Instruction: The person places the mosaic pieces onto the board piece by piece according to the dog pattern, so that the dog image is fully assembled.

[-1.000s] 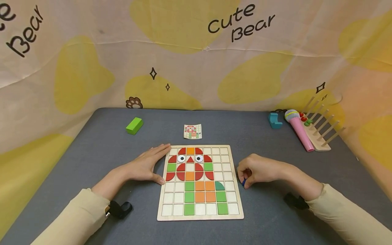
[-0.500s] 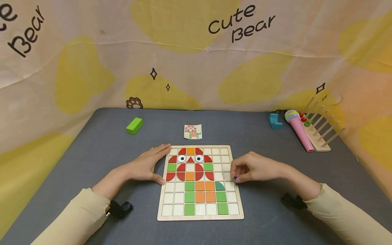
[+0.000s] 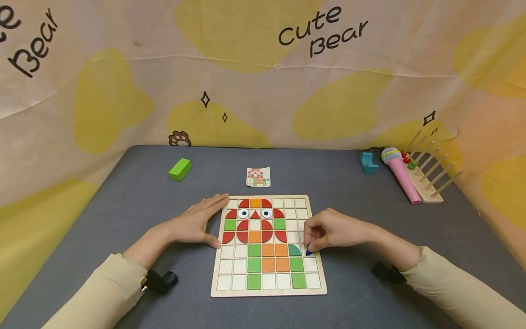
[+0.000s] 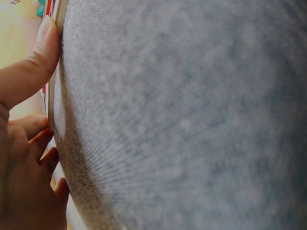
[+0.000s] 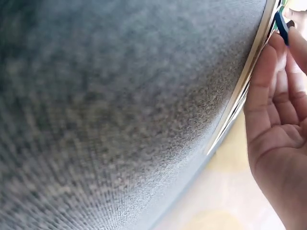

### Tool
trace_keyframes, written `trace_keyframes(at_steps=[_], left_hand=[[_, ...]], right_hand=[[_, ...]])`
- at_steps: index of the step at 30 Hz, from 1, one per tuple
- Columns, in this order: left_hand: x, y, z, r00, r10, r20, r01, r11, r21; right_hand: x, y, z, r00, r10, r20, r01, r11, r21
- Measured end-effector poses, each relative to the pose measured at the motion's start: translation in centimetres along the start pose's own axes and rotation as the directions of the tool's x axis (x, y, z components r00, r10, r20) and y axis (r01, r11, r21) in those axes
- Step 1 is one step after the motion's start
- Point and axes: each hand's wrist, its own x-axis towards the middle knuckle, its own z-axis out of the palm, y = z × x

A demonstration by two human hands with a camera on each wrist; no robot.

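Observation:
A wooden grid board (image 3: 269, 293) lies on the dark table, with red, green, orange and teal tiles forming a figure and two eye tiles near its top. My left hand (image 3: 192, 222) rests along the board's left edge, thumb and fingertips touching the rim; the left wrist view shows the thumb (image 4: 41, 55) against that edge. Between thumb and finger my right hand (image 3: 338, 230) pinches a small dark blue tile (image 3: 308, 250). It is tilted over the right-hand column, beside the teal quarter-round tile (image 3: 295, 250). In the right wrist view the blue tile (image 5: 282, 28) shows edge-on.
Behind the board lies a small picture card (image 3: 258, 177) with a similar figure. A green block (image 3: 180, 169) sits at the back left. At the back right are a teal bracket-shaped piece (image 3: 368, 163), a pink toy microphone (image 3: 402, 176) and a wooden peg rack (image 3: 429, 192).
My right hand has moved left from beside the board to over its right-hand column, carrying the blue tile. The left hand has stayed put.

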Motion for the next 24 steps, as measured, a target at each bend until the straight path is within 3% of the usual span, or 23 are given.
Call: trace_keyframes(at_steps=[13,24], left_hand=[[0.11,-0.2,0.08,1.0,0.019,-0.002,-0.019,1.0,0.0],[0.07,-0.18,0.05,1.0,0.017,-0.003,-0.017,1.0,0.002]], right_hand=[[0.25,0.14,0.56,0.998,0.013,-0.061,-0.016,0.999,-0.044],[0.31,0.35,0.45,0.999,-0.032,-0.021,0.032,0.999,-0.02]])
